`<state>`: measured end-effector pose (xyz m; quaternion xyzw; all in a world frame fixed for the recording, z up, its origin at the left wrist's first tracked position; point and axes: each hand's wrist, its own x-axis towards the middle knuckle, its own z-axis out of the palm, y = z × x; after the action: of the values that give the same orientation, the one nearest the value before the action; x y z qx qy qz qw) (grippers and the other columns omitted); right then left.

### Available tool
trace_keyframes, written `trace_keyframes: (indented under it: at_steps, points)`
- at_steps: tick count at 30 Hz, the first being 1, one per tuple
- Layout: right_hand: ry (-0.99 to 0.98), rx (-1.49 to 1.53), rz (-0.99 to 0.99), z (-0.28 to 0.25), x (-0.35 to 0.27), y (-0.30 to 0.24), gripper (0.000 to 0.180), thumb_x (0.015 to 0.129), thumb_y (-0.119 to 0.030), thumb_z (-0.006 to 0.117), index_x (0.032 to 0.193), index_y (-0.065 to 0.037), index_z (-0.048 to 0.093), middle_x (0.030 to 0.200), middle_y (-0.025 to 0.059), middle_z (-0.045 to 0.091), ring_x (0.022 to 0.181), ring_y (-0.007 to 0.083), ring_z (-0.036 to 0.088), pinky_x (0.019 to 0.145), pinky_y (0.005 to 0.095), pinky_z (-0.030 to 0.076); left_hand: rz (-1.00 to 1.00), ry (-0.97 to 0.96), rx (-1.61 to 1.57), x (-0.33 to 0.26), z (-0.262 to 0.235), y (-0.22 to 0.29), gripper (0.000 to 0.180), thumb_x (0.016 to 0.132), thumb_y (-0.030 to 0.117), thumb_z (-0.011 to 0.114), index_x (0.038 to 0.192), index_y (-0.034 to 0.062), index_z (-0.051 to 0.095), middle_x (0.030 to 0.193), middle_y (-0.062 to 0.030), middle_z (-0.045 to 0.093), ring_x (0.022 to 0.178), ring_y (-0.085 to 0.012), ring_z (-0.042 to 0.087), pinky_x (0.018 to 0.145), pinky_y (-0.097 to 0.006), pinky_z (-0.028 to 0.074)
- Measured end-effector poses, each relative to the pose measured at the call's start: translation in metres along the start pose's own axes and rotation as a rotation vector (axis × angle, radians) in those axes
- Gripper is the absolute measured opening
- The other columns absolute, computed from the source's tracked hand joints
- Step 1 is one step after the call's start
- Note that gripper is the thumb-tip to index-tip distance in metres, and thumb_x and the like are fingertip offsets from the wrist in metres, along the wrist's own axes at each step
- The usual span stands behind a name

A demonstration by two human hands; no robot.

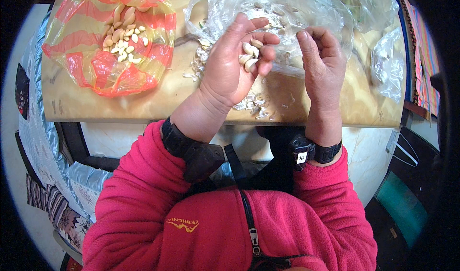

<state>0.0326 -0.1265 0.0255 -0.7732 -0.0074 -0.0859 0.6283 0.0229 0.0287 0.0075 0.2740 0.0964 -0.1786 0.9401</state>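
Note:
My left hand is raised above the table's near edge, fingers half curled around several garlic cloves. To its right is my right hand, its fingers curled in close to the thumb. Whether anything sits between those fingertips is hidden. At the left, pale peeled cloves lie in a red and yellow striped plastic bag. Behind my hands a clear plastic bag lies spread out, with whitish pieces inside. Loose papery garlic skins are scattered below my left hand.
The marbled tan tabletop ends just in front of me. A smaller clear bag rests by its right edge, and more clear plastic with something green lies at the back right. Striped cloth hangs beyond the right edge.

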Motion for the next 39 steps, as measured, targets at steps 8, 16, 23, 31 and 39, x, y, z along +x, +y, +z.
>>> trace_keyframes:
  at_steps: [8, 16, 23, 31, 39]
  points:
    - [-0.241, -0.229, -0.19, 0.0, -0.007, 0.001, 0.018, 0.082, -0.001, 0.062, 0.099, 0.0, 0.061, 0.08, 0.0049, 0.066, 0.065, 0.0069, 0.059, 0.057, 0.019, 0.046, -0.086, -0.045, -0.306, 0.0, 0.003, -0.003, 0.068, 0.092, 0.054, 0.036, 0.126, -0.0045, 0.036, 0.116, -0.0237, 0.051, 0.108, -0.0299, 0.051, 0.098, -0.04, 0.039]
    - [-0.29, -0.305, -0.155, 0.0, -0.007, -0.003, 0.018, 0.083, -0.001, 0.062, 0.101, 0.001, 0.061, 0.083, 0.0062, 0.066, 0.068, 0.0095, 0.062, 0.061, 0.0209, 0.049, -0.095, -0.077, -0.337, 0.002, 0.003, -0.005, 0.059, 0.094, 0.046, 0.037, 0.124, -0.0048, 0.041, 0.113, -0.0194, 0.053, 0.106, -0.0267, 0.052, 0.098, -0.039, 0.038]
    - [-0.144, 0.085, 0.027, 0.003, -0.006, -0.005, 0.009, 0.083, -0.003, 0.061, 0.091, 0.002, 0.062, 0.072, 0.0003, 0.062, 0.062, 0.0035, 0.051, 0.055, 0.0178, 0.042, -0.037, -0.099, -0.004, 0.002, -0.006, -0.008, 0.023, 0.091, 0.019, 0.055, 0.107, 0.0019, 0.056, 0.091, -0.0076, 0.061, 0.074, -0.0121, 0.057, 0.061, -0.024, 0.047]
    - [-0.182, -0.099, -0.071, 0.001, -0.006, 0.0, 0.01, 0.081, -0.004, 0.063, 0.091, -0.003, 0.063, 0.066, -0.0017, 0.059, 0.058, 0.0022, 0.05, 0.051, 0.0184, 0.041, -0.118, -0.074, -0.085, 0.0, -0.007, -0.006, 0.009, 0.088, 0.013, 0.059, 0.09, 0.0047, 0.055, 0.079, -0.0049, 0.06, 0.061, -0.0092, 0.054, 0.048, -0.019, 0.041]
    - [-0.176, -0.251, -0.221, 0.001, -0.006, 0.0, 0.013, 0.078, -0.002, 0.064, 0.091, -0.003, 0.064, 0.066, 0.001, 0.057, 0.057, 0.004, 0.051, 0.051, 0.0183, 0.041, -0.093, -0.091, 0.001, 0.002, -0.009, -0.007, 0.01, 0.086, 0.009, 0.061, 0.092, 0.0039, 0.056, 0.075, -0.0052, 0.06, 0.06, -0.0103, 0.055, 0.049, -0.019, 0.043]
